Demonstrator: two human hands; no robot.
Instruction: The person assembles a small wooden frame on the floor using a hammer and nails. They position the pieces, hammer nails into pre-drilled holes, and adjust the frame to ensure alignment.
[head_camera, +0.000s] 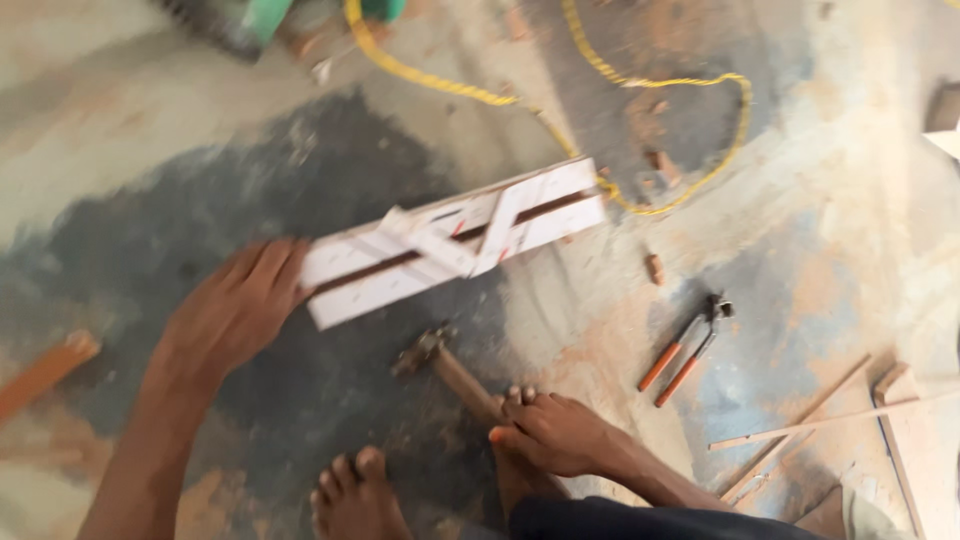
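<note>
Board (455, 240), white with a dark central groove and crossed white strips, lies on the dusty floor (150, 120). Left hand (235, 310) presses flat, fingers spread, on its end. Right hand (555, 432) grips a wooden-handled hammer (445, 365). Orange-handled pincers (690, 350) lie nearby.

We see the long white wooden frame piece with a dark groove (455, 240) lying slantwise on the dusty concrete floor (200, 120), near the middle. Our left hand (235, 310) rests on its left end. Below the frame, our right hand (555, 430) grips the handle of the wooden-handled hammer (445, 365), whose head lies just under the frame. Our bare foot (355, 495) sits between the two hands, nearer us. The twisted yellow rope (640, 85) loops behind the frame's right end. The orange-handled steel pincers (690, 350) lie right of the hammer, and the thin pale wooden strips (820, 420) lie further right.
</note>
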